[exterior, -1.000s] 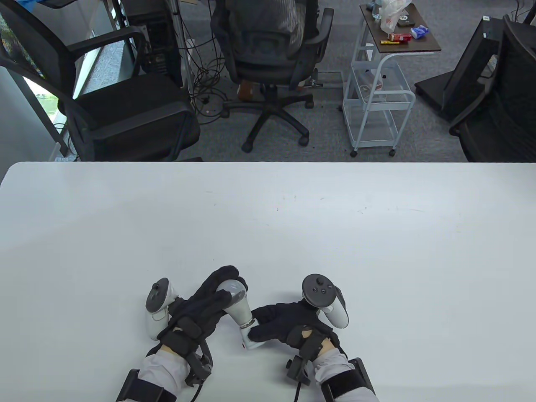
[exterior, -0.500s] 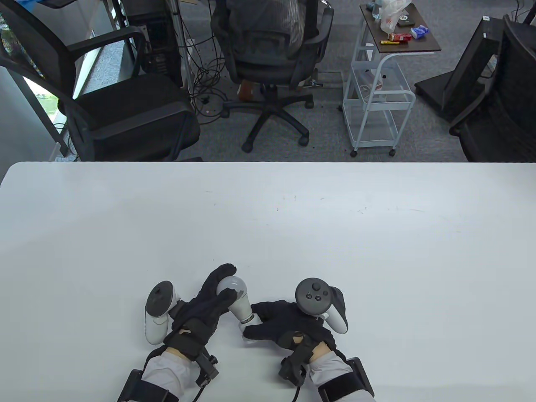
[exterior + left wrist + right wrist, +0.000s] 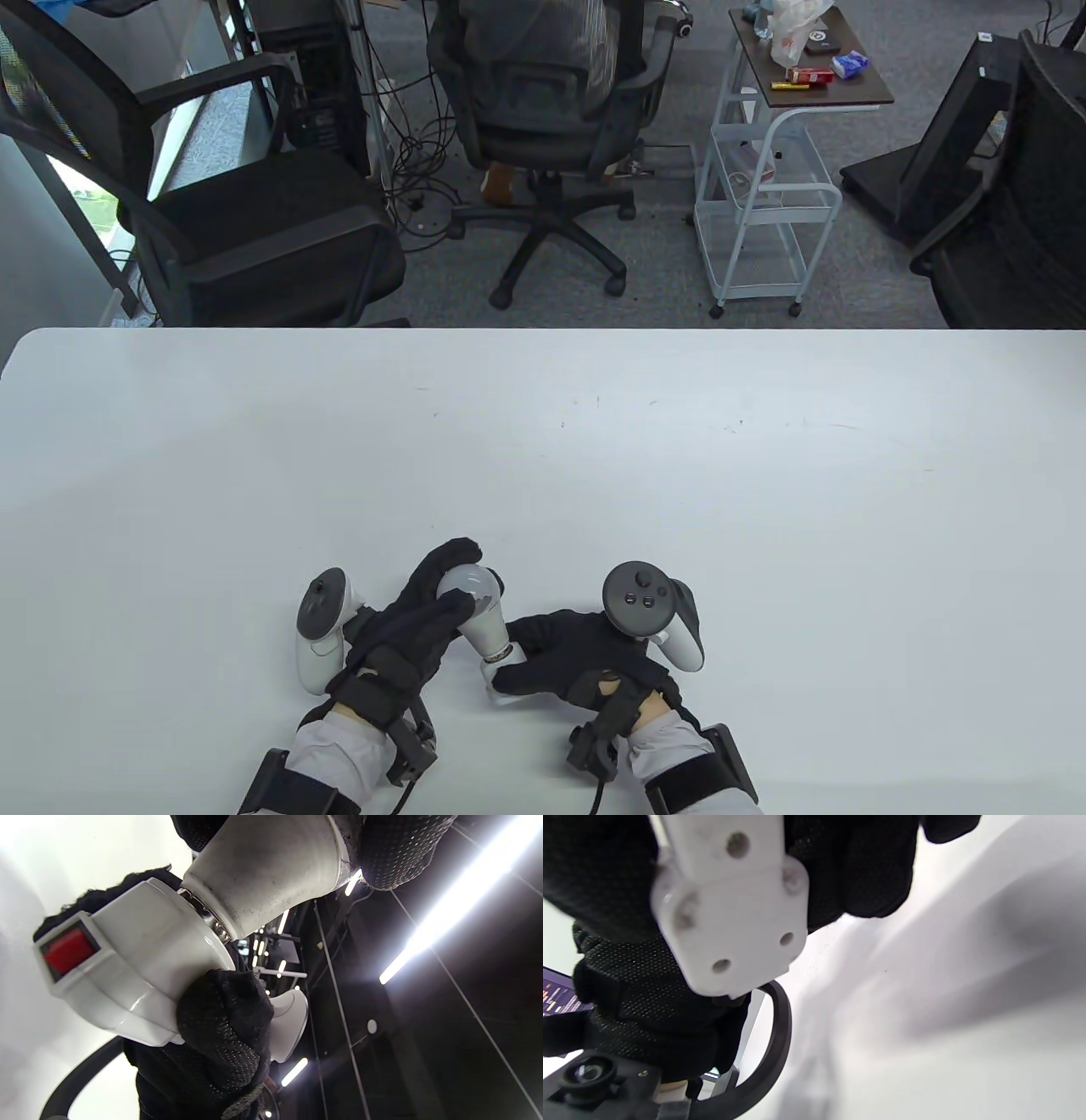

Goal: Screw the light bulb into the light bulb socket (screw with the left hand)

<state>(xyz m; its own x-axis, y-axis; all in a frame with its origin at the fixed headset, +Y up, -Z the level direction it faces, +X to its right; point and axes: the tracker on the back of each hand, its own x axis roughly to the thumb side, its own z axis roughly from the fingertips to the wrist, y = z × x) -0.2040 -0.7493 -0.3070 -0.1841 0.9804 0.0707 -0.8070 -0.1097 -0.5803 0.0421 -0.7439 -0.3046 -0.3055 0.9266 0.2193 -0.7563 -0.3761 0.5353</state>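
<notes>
While the right hand held the socket low over the desk near its front edge, the left hand had shifted round the bulb since a second before, its fingers wrapped about the glass. The pair had also stood up a little steeper. That suggested a turn in progress, with threading under way. A ring of metal thread showed above the socket, so seating looked incomplete. How deep the thread sat was hidden, and the socket's red switch faced away from the table view.
</notes>
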